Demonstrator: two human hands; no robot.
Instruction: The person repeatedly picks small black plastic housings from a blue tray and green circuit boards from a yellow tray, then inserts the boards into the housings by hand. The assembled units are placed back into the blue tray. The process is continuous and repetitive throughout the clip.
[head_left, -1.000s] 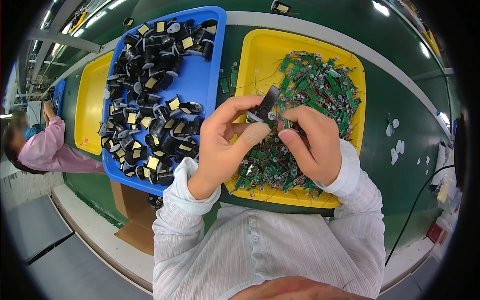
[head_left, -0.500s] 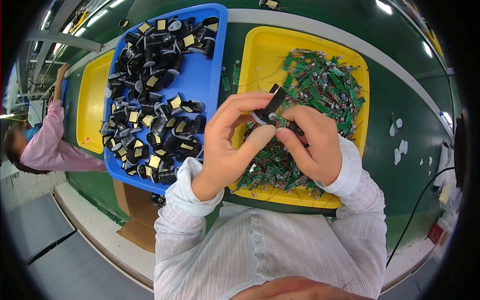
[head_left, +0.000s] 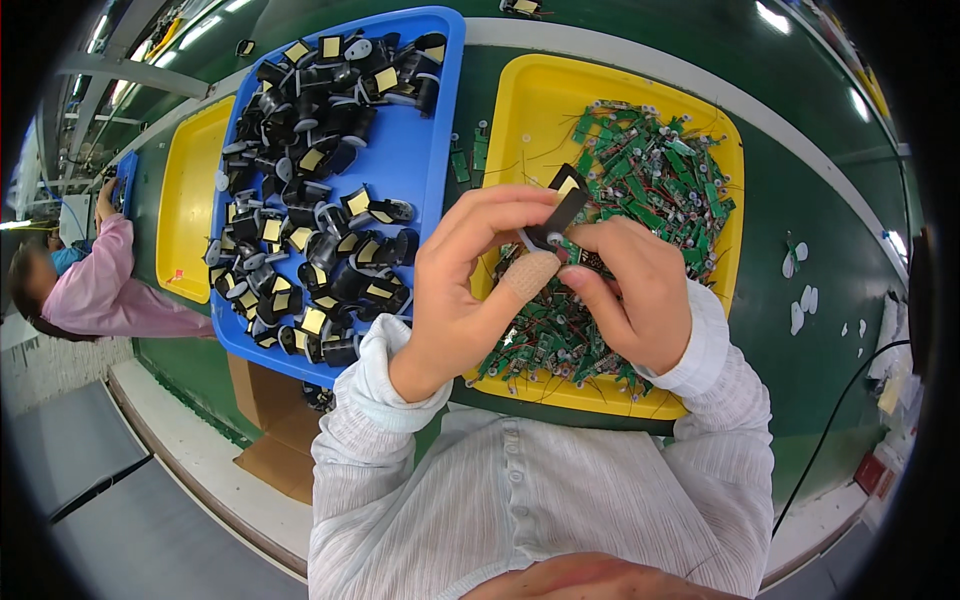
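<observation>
My left hand (head_left: pixel 465 275), closed with a beige bandage round its thumb, grips a black plastic housing (head_left: pixel 568 212) with a cream pad on its upper end. The housing is tilted, over the near tray. My right hand (head_left: pixel 635 290) is closed at the housing's lower end, thumb and forefinger pinching a small circuit board with a pale round piece (head_left: pixel 554 239) at its tip; the fingers mostly hide the board. Beneath both hands lies a yellow tray (head_left: pixel 515 110) heaped with green circuit boards (head_left: pixel 650 170) with thin wires.
On the left a blue tray (head_left: pixel 400 150) holds many black housings (head_left: pixel 310 165) with cream pads. Beyond it are another yellow tray (head_left: pixel 185 215) and a person in a pink sleeve (head_left: pixel 110 275). Two loose boards (head_left: pixel 480 150) lie between trays; white oval pieces (head_left: pixel 798 315) lie at right.
The housing has turned in my left hand, so its cream pad now shows. My right fingertips stay close against it, and less green of the board shows. The other person's raised arm has come down.
</observation>
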